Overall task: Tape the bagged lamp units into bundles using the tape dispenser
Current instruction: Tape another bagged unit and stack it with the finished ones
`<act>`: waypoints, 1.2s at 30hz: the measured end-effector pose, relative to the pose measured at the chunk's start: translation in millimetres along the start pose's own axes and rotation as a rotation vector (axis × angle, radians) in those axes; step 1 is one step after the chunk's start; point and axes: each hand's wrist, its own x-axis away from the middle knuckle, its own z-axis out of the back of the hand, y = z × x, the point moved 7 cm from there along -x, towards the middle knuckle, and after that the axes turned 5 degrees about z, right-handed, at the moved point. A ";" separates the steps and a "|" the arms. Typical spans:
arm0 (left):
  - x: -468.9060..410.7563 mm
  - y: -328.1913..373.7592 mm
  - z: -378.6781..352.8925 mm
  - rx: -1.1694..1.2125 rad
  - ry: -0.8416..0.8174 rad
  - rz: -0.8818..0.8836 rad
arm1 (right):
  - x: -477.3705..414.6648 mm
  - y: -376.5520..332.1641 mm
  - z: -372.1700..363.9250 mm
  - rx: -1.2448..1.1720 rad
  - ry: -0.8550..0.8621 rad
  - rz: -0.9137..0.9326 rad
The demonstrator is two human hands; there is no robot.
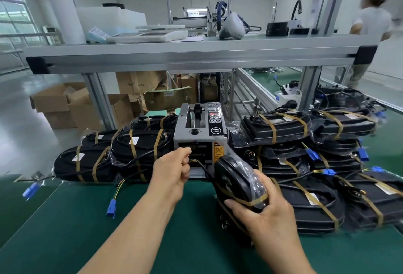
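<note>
Green bench (72, 225): taped bundles (305, 164) are stacked left and right of the tape dispenser (199, 129), which stands at far centre. My right hand (261, 206) is clamped round a bagged lamp unit (237, 177), just near-right of the dispenser; one tape band crosses its near end. My left hand (172, 171) has its fingers curled at the outlet slot; I cannot tell whether a strip is pinched.

Recommendation: draw the strip out straight, hold the unit steady, lay the next band clear of the cable (204, 167).

Cardboard boxes (63, 103), far left, stand open; contents indistinct.
</note>
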 end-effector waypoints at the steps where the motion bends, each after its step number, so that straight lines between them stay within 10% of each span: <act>1: 12.0 7.4 -0.1 -0.051 -0.090 -0.031 | -0.3 0.8 0.8 -0.011 -0.021 -0.007; 8: 98.9 30.8 -15.5 -0.366 -0.462 -0.152 | 1.7 -5.1 -1.0 -0.051 -0.134 -0.002; 18: 108.4 32.3 -37.7 -0.613 -0.463 -0.280 | 7.8 -13.5 -3.9 -0.110 -0.193 -0.005; 26: 107.4 24.5 -29.6 -0.517 -0.495 -0.237 | 5.2 -58.2 0.3 0.134 0.172 0.315; 36: 100.8 20.1 -21.0 -0.427 -0.413 -0.219 | 5.6 -59.1 -8.8 -0.150 0.099 0.111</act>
